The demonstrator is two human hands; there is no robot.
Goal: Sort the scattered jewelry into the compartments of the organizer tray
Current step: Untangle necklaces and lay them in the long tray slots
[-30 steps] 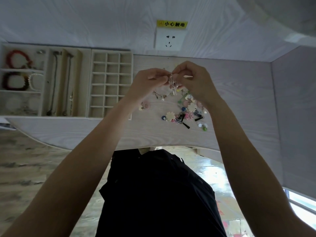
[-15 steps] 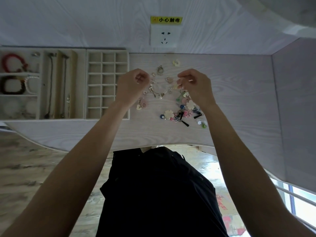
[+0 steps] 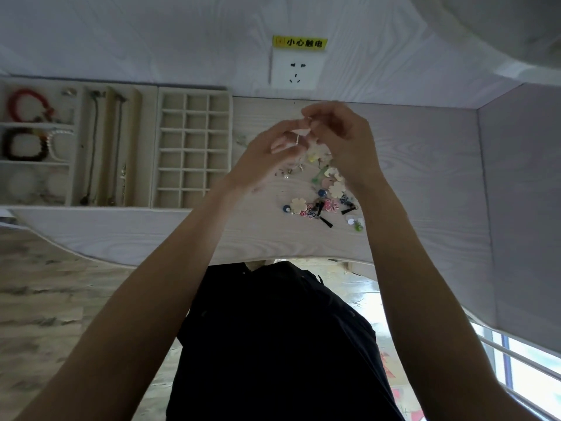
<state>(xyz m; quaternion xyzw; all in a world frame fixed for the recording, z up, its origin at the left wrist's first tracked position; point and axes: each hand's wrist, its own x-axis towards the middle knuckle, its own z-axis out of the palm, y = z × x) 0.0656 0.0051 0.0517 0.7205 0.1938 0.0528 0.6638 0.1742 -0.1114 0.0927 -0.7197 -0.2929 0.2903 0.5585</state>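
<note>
Jewelry (image 3: pixel 322 199) lies scattered on the pale wooden table (image 3: pixel 419 183), a loose pile of flower-shaped pieces, beads and small dark bits just right of the organizer tray (image 3: pixel 151 147). Above the pile, the left hand (image 3: pixel 267 156) and right hand (image 3: pixel 340 138) meet, fingers curled, pinching a thin silvery chain piece (image 3: pixel 299 138) between them; it is blurred. The tray's left compartments hold a red bracelet (image 3: pixel 25 104), a dark bracelet (image 3: pixel 24 145) and two necklaces (image 3: pixel 92 147). A wall socket (image 3: pixel 294 69) sits behind.
</note>
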